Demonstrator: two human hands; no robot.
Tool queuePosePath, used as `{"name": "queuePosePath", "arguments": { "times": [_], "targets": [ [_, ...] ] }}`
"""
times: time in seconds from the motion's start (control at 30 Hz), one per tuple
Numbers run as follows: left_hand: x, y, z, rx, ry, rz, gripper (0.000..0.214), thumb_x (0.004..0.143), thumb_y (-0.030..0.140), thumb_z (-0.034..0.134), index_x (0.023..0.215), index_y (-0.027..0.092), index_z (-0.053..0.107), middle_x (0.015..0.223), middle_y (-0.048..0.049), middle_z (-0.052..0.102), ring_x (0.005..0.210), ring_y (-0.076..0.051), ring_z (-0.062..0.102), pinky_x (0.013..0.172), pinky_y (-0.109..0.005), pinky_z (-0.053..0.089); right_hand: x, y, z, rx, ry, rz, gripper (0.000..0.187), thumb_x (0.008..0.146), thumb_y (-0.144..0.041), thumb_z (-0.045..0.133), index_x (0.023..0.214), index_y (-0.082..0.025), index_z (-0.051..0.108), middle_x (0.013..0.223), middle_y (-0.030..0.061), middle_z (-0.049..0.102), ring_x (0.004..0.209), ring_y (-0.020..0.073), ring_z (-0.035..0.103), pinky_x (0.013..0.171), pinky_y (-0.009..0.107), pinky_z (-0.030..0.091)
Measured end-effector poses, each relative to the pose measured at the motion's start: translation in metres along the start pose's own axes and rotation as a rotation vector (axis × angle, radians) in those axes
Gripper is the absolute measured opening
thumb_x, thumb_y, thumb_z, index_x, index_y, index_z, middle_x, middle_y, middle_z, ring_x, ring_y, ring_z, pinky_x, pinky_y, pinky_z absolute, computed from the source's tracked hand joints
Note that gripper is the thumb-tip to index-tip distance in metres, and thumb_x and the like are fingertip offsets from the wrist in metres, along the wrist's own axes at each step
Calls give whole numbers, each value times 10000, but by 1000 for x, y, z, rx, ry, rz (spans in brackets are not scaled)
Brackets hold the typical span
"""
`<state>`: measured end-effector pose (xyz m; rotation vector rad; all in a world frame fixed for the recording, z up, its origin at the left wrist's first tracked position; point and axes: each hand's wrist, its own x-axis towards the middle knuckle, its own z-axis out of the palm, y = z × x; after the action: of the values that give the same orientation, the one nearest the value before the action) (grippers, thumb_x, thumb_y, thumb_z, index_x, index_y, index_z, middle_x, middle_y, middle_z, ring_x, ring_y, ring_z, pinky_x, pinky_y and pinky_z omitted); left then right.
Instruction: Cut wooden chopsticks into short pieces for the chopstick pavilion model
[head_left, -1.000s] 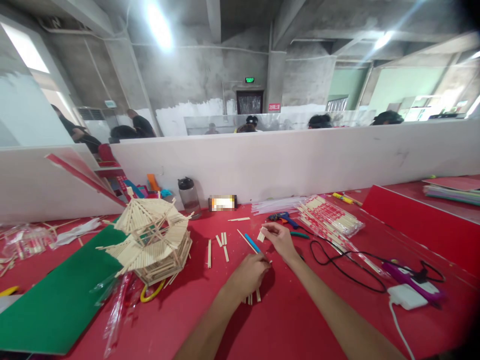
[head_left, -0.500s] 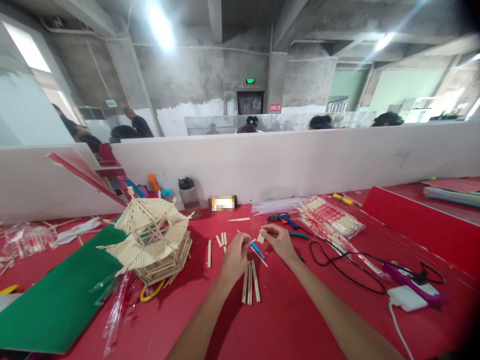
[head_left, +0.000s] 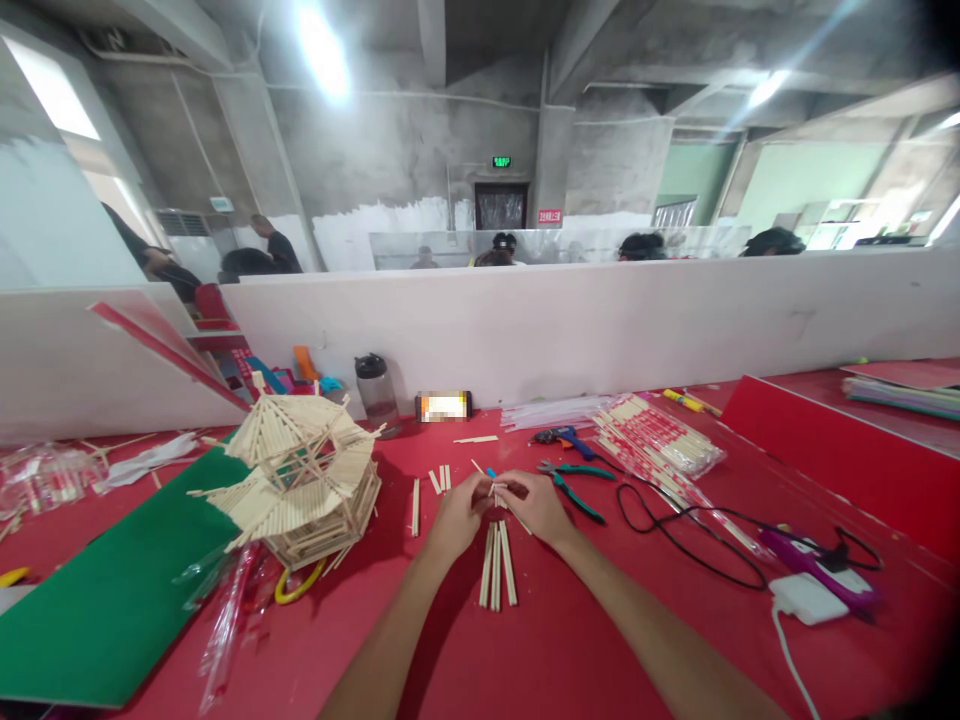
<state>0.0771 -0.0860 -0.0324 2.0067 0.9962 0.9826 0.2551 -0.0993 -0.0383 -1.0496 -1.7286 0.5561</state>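
Note:
My left hand (head_left: 462,512) and my right hand (head_left: 535,506) meet over the red table, fingers closed in a pinch. Between the fingertips shows the pale end of short wooden sticks (head_left: 498,489); the fingers cover most of them. Just beyond the hands a small blue thing (head_left: 491,473) peeks out, largely hidden. A longer thin stick lies slantwise beneath the hands. Several wooden sticks (head_left: 496,570) are laid side by side nearer to me. Short stick pieces (head_left: 441,480) and an upright-lying pair of sticks (head_left: 415,508) rest left of my left hand.
Left stands a wooden-stick pavilion model (head_left: 300,480), partly over a green board (head_left: 112,590). Green-handled pliers (head_left: 577,488), a blue glue gun (head_left: 562,437), bagged sticks (head_left: 660,435) and a black cable (head_left: 694,515) lie right. A bottle (head_left: 375,390) and phone (head_left: 444,406) stand by the white partition (head_left: 570,330).
My right hand has moved left and down with its short sticks, and now meets my left hand. The pliers, covered before by the right hand, show more fully.

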Motion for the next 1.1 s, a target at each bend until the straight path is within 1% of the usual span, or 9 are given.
{"name": "queuePosePath", "arguments": {
  "times": [0.2,0.3,0.43,0.6,0.73,0.97,1.1],
  "targets": [
    [1,-5,-4,49,0,-60,286,795,124,584,1057,220,643,953,-41,745,902,-190,694,827,-276,505,-1,-5,4,-30,-15,16,164,846,-290,618,943,-227,735,926,38,752,841,205,693,795,292,518],
    [0,-1,-5,57,-28,-51,263,811,130,579,1046,227,647,941,-29,752,879,-183,702,809,-260,503,-1,-7,6,-17,-35,32,178,841,-294,613,949,-232,739,940,39,753,852,212,694,798,301,525],
    [-2,4,-6,87,-46,-43,266,799,121,600,1039,228,641,911,-20,757,856,-184,708,777,-246,495,-1,-8,6,-4,-58,47,181,838,-309,612,933,-232,745,927,41,756,851,215,696,805,308,527],
    [-3,1,-4,147,-49,-41,271,801,135,598,1055,228,626,919,-25,755,882,-191,702,776,-252,483,-1,-8,5,9,-82,68,169,827,-279,628,933,-229,749,921,36,759,849,212,699,800,306,524],
    [-4,-1,-3,173,-56,-42,252,800,142,593,1039,221,616,890,-25,749,857,-192,696,760,-256,475,0,-7,4,10,-86,86,157,809,-273,647,915,-219,750,921,40,759,851,217,700,806,312,525],
    [-3,3,-2,221,-35,-41,206,808,163,589,1008,205,618,835,-19,720,791,-182,673,712,-248,454,-3,-4,2,-5,-111,41,148,827,-246,627,912,-229,747,905,26,759,833,206,699,790,294,515],
    [-3,0,2,204,-50,-65,228,792,130,590,1007,204,610,851,-25,726,811,-186,680,716,-245,457,-4,0,2,-28,-127,12,193,839,-253,619,988,-246,742,966,35,757,887,219,700,835,313,510]
  ]
}}
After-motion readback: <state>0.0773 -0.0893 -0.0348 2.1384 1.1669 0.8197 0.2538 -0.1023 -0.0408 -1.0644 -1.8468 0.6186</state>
